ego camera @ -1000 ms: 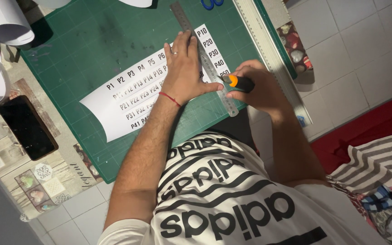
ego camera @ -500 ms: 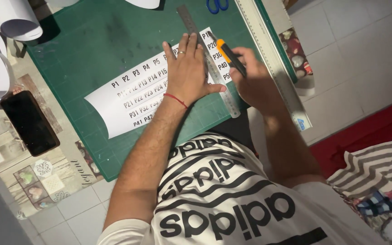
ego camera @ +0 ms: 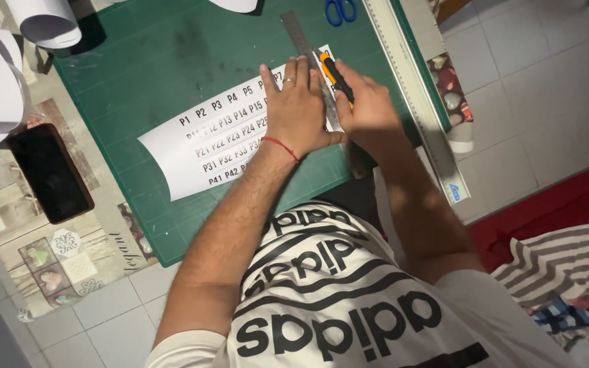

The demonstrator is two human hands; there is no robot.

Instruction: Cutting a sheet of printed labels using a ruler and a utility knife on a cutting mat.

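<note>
At the far left we see two loose white paper rolls (ego camera: 8, 61) curling at the edge, and just below them one dark phone (ego camera: 49, 172) lying flat on the patterned cloth (ego camera: 69, 259). Moving right, one green cutting mat (ego camera: 151, 75) carries a single white printed sheet (ego camera: 199, 146) with rows of black labels; we judge this sheet light, thin and limp, quick to slide or buckle, so it is best held by pressing flat from above, close to the cutting line, not by pinching an edge. Our left hand (ego camera: 298, 105) does just that: it lies spread, palm down, fingers together and pointing away, pressing on the sheet and on the short steel ruler (ego camera: 308, 54) that crosses the sheet's right end. The ruler looks stiff and slick, so we think it needs firm downward weight to stay put. Just right of it, our right hand (ego camera: 369, 102) is closed around one utility knife (ego camera: 335, 75) with an orange and black body, its tip set against the ruler's right edge near the sheet's upper corner; the blade itself is too small to make out. Further right, one long metal straightedge (ego camera: 417, 109) lies along the mat's border, and one pair of blue-handled scissors (ego camera: 341, 10) sits at the top.
</note>
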